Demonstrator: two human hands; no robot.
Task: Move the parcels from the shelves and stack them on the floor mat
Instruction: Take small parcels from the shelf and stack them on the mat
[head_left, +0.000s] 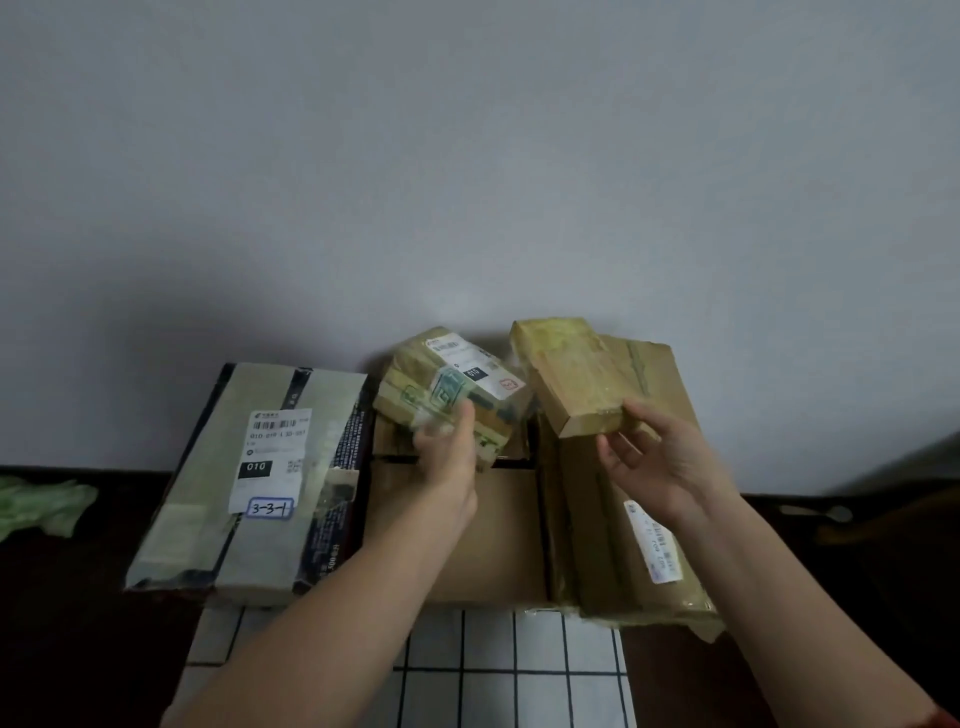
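The placing step is in hand: both hands carry small parcels over a group already lying on the white grid-patterned floor mat (514, 670), against the wall. The left hand (449, 447) grasps a small taped parcel with a white shipping label (452, 387), thumb on top and fingers beneath, holding it tilted above a plain brown carton (488, 530) at the middle of the group. The right hand (660, 452) grips the near end of a yellowish flat box (571, 374), which lies slanted on or just over the far end of a long brown parcel (634, 509) at the right; whether the box already rests there cannot be told. To the left lies a grey-wrapped parcel marked 3-3-1 (260, 483), close against the carton. The next move likely calls for lowering each small parcel flat onto a broad surface below and squaring it so it does not slide, then letting go. The long parcel's top looks uneven and taped, so the flat box could tip. A green crumpled thing (41, 506) lies on the dark floor at far left, well apart and no hindrance. No shelves show here.
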